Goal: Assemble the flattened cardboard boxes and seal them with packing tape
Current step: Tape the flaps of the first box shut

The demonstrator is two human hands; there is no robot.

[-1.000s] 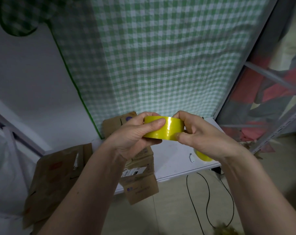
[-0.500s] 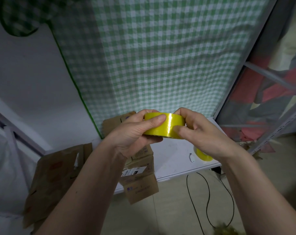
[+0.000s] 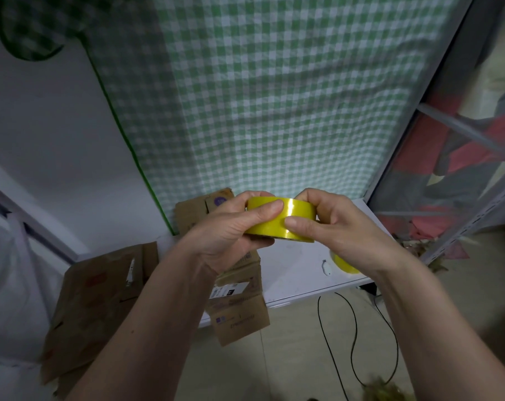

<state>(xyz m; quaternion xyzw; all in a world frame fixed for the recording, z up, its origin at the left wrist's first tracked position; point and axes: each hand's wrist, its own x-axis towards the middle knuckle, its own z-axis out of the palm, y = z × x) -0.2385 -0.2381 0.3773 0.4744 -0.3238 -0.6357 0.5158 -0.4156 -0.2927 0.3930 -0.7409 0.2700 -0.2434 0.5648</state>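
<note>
I hold a yellow roll of packing tape (image 3: 286, 218) up in front of me with both hands. My left hand (image 3: 231, 233) grips its left side, thumb lying across the outer face. My right hand (image 3: 340, 230) grips its right side, thumb pressed on the front of the roll. Below my hands a flattened cardboard box with shipping labels (image 3: 239, 311) hangs over the front edge of a white table (image 3: 300, 259). A larger flattened box (image 3: 98, 302) lies at the lower left. A second yellow tape roll (image 3: 343, 263) sits on the table, partly hidden by my right wrist.
A green-and-white checked cloth (image 3: 274, 96) hangs behind the table. Another folded cardboard piece (image 3: 199, 209) leans at the table's back. Black cables (image 3: 352, 337) trail across the floor. A small white object (image 3: 326, 267) lies on the table. Metal shelving with red and grey fabric (image 3: 462, 169) stands at right.
Both hands have lifted the tape roll slightly, and my right thumb has slid leftward along the roll's front face.
</note>
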